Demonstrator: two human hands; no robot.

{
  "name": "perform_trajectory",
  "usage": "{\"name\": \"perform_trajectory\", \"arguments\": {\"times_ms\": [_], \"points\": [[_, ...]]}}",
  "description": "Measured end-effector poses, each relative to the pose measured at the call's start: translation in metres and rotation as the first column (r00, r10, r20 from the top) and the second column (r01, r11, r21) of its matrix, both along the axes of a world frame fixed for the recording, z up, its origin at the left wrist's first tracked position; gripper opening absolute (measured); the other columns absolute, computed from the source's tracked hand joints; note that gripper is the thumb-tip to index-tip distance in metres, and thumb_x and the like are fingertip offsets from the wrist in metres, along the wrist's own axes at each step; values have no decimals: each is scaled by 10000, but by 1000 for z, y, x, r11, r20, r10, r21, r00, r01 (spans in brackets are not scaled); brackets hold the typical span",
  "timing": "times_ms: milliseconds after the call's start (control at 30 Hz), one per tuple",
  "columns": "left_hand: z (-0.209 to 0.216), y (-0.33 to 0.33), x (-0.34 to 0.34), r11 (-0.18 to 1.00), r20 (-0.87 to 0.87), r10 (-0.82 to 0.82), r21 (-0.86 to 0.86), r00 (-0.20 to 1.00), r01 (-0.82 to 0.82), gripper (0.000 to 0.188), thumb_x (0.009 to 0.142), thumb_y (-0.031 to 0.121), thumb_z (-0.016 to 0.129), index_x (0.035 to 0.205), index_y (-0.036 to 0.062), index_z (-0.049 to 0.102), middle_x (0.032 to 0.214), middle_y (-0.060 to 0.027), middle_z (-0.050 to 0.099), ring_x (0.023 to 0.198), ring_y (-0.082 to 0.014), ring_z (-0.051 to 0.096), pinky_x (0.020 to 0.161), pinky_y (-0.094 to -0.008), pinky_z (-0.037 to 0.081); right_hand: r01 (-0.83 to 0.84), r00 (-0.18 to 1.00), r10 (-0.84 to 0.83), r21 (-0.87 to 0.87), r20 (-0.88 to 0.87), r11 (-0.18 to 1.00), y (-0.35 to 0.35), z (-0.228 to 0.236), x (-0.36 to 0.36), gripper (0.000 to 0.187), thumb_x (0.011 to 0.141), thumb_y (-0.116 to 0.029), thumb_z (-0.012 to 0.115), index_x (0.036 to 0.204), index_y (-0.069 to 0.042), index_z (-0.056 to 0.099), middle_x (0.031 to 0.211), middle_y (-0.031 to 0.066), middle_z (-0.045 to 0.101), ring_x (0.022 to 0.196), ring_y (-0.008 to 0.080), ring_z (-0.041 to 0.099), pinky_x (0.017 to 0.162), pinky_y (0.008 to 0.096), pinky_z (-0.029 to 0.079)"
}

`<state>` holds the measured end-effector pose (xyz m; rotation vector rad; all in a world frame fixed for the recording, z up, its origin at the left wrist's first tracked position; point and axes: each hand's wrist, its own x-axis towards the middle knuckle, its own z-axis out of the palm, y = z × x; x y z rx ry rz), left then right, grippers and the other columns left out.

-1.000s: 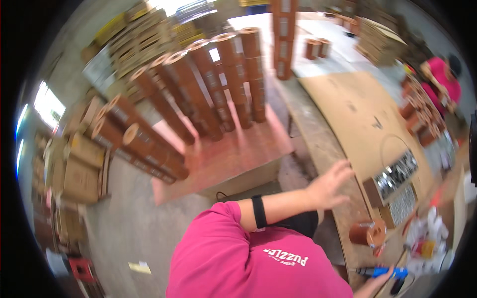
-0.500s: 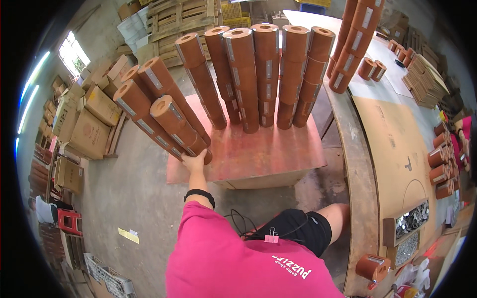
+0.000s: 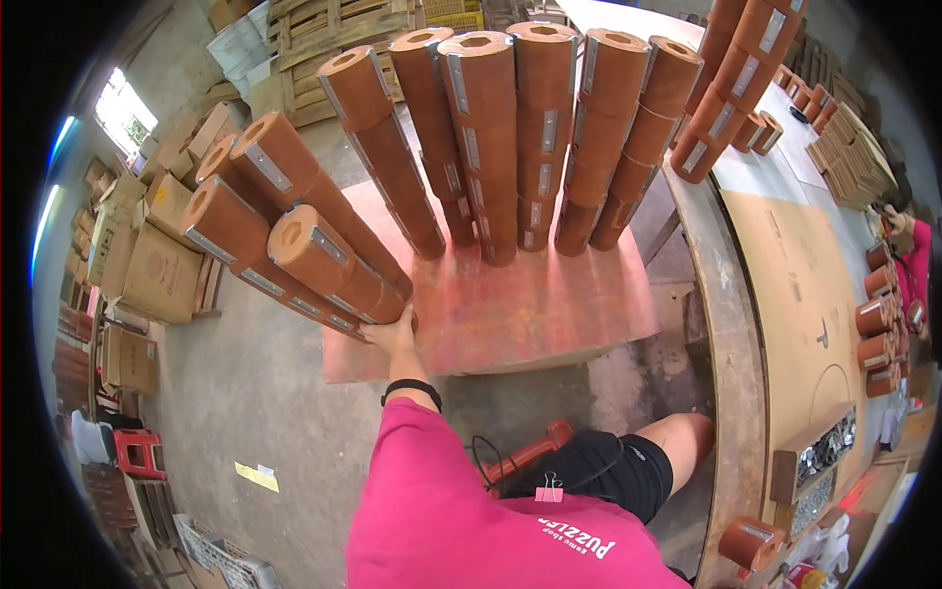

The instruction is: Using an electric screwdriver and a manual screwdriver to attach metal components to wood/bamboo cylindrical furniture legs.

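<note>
Along the left side of a reddish board-topped table [image 3: 549, 324] stand several columns of brown cylinders with metal hinge-like strips on their sides. At the near left, my left hand [image 3: 394, 336] is wrapped round the foot of a shorter stack of brown cylinders [image 3: 324, 257]; some fingers are hidden by it. The top cylinder there has a hexagonal hole. Taller columns stand close behind it, such as a brown column [image 3: 304, 177]. Farther back is a row of several tall stacks [image 3: 481, 147], upright on the tabletop. My right hand is out of view.
On the right runs a long workbench [image 3: 785, 285] with a wooden box of metal pieces [image 3: 824, 447], a lone brown cylinder [image 3: 751, 543] and more tall columns [image 3: 731, 93]. Another person's pink sleeve [image 3: 917, 260] shows at far right. Cardboard boxes [image 3: 162, 265] lie left.
The view has shifted and come closer to the table. My left hand stays at the foot of the short stack, which keeps its place among the columns. A red object now shows beside my leg.
</note>
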<state>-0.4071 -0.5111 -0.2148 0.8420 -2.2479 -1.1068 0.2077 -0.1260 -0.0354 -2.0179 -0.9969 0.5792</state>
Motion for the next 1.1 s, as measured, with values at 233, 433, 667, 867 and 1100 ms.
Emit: {"name": "perform_trajectory", "arguments": {"times_ms": [233,433,667,867,1100], "points": [[10,9,1,998,-92,24,55,995,-19,909,453,190,817,1145,-83,295,1149,-243,388,1088,-372,389,955,-436,308,0,999,0,0,38,1000,-1,5,-5,356,754,-383,579,833,-51,476,715,81,504,665,209,494,625,314,431],[15,8,2,988,-41,122,104,992,-117,796,444,181,809,1077,-70,397,1056,-231,502,995,-358,503,893,-402,400,1,999,-1,-15,42,1000,-2,5,-6,358,758,-380,575,842,-44,484,725,86,510,676,213,498,632,315,432],[10,3,0,991,-108,29,132,994,-14,777,449,168,802,1071,-67,400,1044,-224,509,979,-341,514,886,-385,401,1,998,0,-23,61,1000,-1,7,-5,360,763,-377,570,851,-37,493,738,92,518,688,219,503,641,316,433],[12,5,-1,969,-208,-11,238,978,61,763,454,140,797,1068,-64,391,1046,-198,496,964,-314,514,872,-393,401,-2,997,4,-22,76,1000,-2,9,-5,362,767,-374,566,859,-30,501,748,97,525,699,224,507,649,317,433],[-2,2,-5,963,-308,-46,238,950,124,841,458,86,799,1134,-54,318,1118,-189,434,1036,-290,461,916,-390,367,-10,997,12,-31,78,999,-3,10,-3,365,772,-371,561,869,-23,511,761,104,533,711,229,511,658,318,434]]}}
